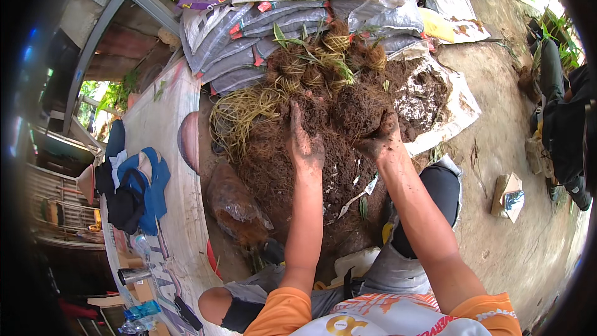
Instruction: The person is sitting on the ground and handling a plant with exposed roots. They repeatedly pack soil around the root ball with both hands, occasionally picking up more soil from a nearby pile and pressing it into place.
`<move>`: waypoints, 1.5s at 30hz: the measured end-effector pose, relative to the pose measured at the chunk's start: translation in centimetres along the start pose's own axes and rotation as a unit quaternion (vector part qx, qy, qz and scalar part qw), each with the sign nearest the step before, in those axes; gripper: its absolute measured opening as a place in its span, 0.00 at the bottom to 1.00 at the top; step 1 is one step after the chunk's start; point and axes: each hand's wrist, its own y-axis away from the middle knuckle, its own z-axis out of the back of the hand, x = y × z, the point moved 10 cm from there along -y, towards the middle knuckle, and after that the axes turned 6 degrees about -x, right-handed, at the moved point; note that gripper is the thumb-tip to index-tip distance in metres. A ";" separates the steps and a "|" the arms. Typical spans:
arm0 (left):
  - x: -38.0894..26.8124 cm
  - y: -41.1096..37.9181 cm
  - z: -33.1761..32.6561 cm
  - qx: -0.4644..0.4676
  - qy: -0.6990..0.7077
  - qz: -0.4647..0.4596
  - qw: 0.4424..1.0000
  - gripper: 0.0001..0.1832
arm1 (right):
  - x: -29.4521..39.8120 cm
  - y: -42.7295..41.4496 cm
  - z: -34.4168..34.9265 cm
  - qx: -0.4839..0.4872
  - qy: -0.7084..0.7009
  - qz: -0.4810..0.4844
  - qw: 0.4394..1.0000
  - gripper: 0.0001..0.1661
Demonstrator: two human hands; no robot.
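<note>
My soil-smeared left hand [305, 144] is raised with fingers extended and thumb apart, beside dark soil and fibre; I see nothing gripped in it. My right hand [385, 137] cups the near right side of a large rounded clump of dark soil and fibre [361, 107]. Both hands are over a heap of loose dark soil [340, 182]. Beyond them sit several fibre-wrapped root balls [336, 42] tied with yellowish strands, some with green leaves [280, 36]. A tangle of yellowish strips [242, 119] lies left of my left hand.
Stacked grey sacks [261, 23] stand behind the heap. A white sack [459, 107] with soil on it lies at right. At left are a plastic bag of brown fibre [235, 203] and a pale board [179, 214]. A person's dark-clothed leg [552, 70] shows at far right.
</note>
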 end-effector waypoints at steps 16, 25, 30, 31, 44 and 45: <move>-2.0 8.6 -13.1 0.309 -0.533 -0.429 0.660 0.26 | 0.9 -2.6 1.4 0.097 -0.036 0.031 0.994 0.22; -1.1 7.2 -15.0 0.199 -0.694 -0.472 0.507 0.18 | -1.6 -0.4 -2.1 0.180 -0.095 0.004 0.979 0.21; -0.3 6.9 -14.9 0.236 -0.657 -0.408 0.588 0.19 | -1.3 -1.8 -1.5 0.353 -0.294 -0.052 0.887 0.20; -0.6 7.1 -15.8 0.269 -0.619 -0.355 0.647 0.22 | 0.5 -4.2 0.9 0.306 -0.249 -0.007 0.919 0.20; -3.1 10.2 -15.5 0.172 -0.561 -0.552 0.592 0.15 | 2.3 -0.5 1.4 0.052 0.129 0.169 0.976 0.16; -3.1 9.9 -15.1 0.166 -0.563 -0.541 0.603 0.14 | 2.2 -0.3 1.6 0.034 0.130 0.175 0.975 0.16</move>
